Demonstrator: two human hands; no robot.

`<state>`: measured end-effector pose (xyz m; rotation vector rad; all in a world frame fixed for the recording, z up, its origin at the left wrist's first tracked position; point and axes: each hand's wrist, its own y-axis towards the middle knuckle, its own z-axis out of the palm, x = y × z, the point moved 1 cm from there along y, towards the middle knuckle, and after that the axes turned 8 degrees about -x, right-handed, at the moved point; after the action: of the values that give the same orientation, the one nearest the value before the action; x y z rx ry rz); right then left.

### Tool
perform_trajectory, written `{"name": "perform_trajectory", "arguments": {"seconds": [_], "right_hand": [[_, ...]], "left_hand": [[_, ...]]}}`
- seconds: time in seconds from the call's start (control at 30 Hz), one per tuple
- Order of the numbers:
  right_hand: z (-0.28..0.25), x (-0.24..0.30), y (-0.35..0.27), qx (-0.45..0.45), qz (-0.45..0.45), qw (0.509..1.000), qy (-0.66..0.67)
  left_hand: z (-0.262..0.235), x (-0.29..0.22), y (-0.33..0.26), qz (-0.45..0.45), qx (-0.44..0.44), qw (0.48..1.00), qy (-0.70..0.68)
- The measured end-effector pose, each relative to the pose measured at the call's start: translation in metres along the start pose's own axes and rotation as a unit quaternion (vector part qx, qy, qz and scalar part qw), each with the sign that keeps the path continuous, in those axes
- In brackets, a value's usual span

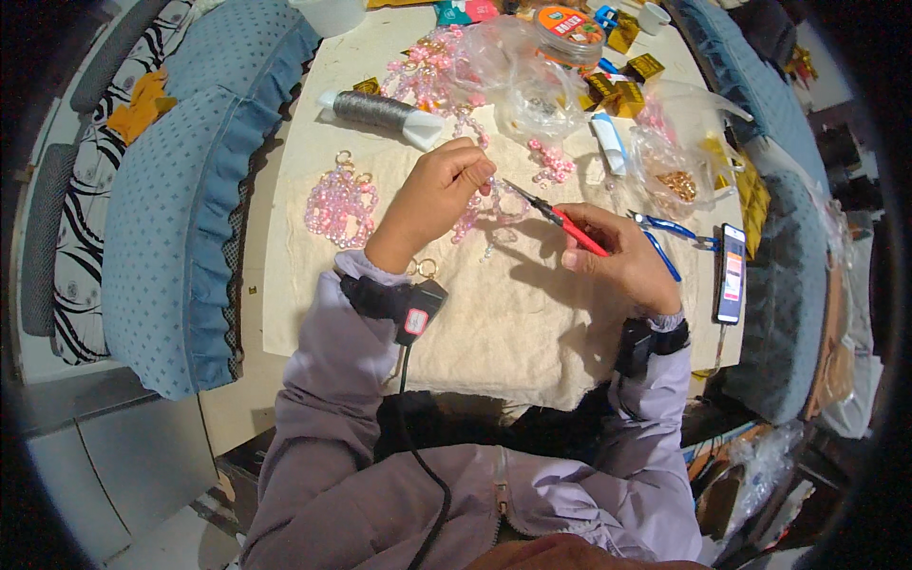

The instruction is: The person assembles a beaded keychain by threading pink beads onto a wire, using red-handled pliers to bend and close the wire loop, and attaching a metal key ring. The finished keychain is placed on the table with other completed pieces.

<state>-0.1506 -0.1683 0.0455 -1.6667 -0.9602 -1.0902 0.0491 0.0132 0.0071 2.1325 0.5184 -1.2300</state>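
Note:
My left hand is closed, thumb against fingers, pinching one end of a strand of pink and clear beads that hangs over the cloth. In my right hand is a pair of red-handled needle-nose pliers, its thin dark tip pointing at the beads near my left fingertips. Whether the tip touches them I cannot tell. Left of my left hand lies a heap of finished-looking pink bead strands with gold rings. More gold rings show beside my left wrist.
A cream cloth covers the table's middle. Farther back lie a grey thread spool, pink bead clusters, plastic bags and a round tub. Blue-handled pliers and a phone lie at right. Blue-covered seats flank the table.

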Motion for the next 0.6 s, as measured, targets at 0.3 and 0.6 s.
{"name": "perform_trajectory", "arguments": {"seconds": [0.3, 0.6], "right_hand": [[-0.005, -0.004, -0.001, 0.03, 0.014, 0.999, -0.014], [-0.003, 0.002, -0.001, 0.101, 0.039, 0.994, 0.006]], "left_hand": [[-0.001, -0.01, 0.001, 0.066, -0.022, 0.997, 0.029], [0.001, -0.014, 0.0, 0.085, -0.02, 0.996, 0.003]]}}
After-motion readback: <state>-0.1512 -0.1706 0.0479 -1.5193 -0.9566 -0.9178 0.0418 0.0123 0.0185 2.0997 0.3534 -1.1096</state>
